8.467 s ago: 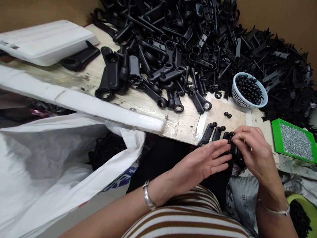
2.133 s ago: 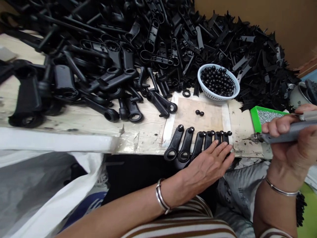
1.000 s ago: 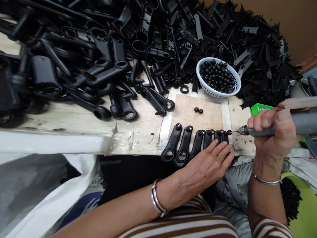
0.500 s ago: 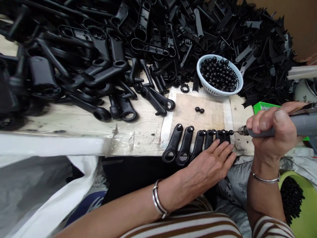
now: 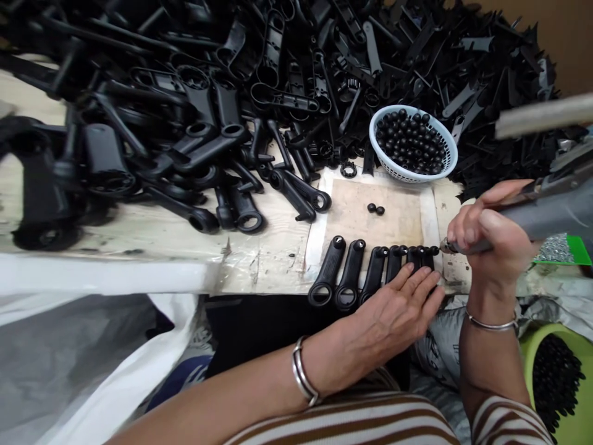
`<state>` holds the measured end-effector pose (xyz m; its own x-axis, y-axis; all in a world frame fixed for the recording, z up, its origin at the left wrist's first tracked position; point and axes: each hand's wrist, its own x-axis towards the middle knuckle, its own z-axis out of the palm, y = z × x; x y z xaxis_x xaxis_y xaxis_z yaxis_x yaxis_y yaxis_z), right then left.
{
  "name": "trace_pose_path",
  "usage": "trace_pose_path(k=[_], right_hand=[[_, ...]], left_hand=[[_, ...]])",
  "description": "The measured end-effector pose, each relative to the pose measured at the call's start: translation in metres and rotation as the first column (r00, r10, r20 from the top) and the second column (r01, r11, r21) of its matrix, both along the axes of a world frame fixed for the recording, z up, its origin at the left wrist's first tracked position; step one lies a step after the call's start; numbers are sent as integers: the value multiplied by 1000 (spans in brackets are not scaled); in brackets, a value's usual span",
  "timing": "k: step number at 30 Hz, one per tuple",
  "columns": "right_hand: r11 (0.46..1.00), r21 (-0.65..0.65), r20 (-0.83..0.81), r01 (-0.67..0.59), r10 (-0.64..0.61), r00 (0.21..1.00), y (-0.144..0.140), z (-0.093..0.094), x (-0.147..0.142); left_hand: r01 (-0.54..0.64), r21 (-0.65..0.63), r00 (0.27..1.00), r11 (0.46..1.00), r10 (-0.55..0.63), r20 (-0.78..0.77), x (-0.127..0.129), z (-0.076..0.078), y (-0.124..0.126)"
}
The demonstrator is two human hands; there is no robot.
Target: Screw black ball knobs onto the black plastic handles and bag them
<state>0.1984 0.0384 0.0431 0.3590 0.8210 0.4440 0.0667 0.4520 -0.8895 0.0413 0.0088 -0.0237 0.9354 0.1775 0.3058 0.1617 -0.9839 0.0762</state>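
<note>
Handles (image 5: 370,275) of black plastic lie side by side in a row on the near edge of the wooden board (image 5: 375,222), their ring ends hanging a little over the edge. Behind the row, a big heap of black plastic parts (image 5: 259,80) covers the far side of the board. A white basket (image 5: 413,146) full of black balls stands beyond the row, at its right. Left hand (image 5: 398,312) rests flat on the right half of the row, fingers stretched out and pressing the handles down, not closed around anything. Right hand (image 5: 491,244) is just right of the row and is clenched around a grey power screwdriver (image 5: 542,213); its tip seems to touch the knob of the rightmost handle, but blur makes this uncertain. Two loose black balls (image 5: 375,209) lie between the row and the basket.
</note>
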Motion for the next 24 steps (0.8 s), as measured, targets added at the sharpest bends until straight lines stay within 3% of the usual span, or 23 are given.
trace_pose_path(k=[5,8,14,20,24], right_hand=[[997,56,19,-60,59,998,-8,16,6],[994,108,-5,-15,16,1000,-14,23,3],[995,89,5,39,-40,999,-14,12,-15],[993,108,4,-56,56,998,-11,9,-18],[997,75,-9,-5,6,1000,-10,7,-19]], left_hand=[[-14,32,1000,999,14,0,-1,2,-2],[-21,49,1000,999,20,18,-4,3,-2],[-22,-3,999,1000,22,28,1,3,0],[-24,-7,999,1000,24,42,2,5,2],[-18,-23,999,1000,18,33,0,8,3]])
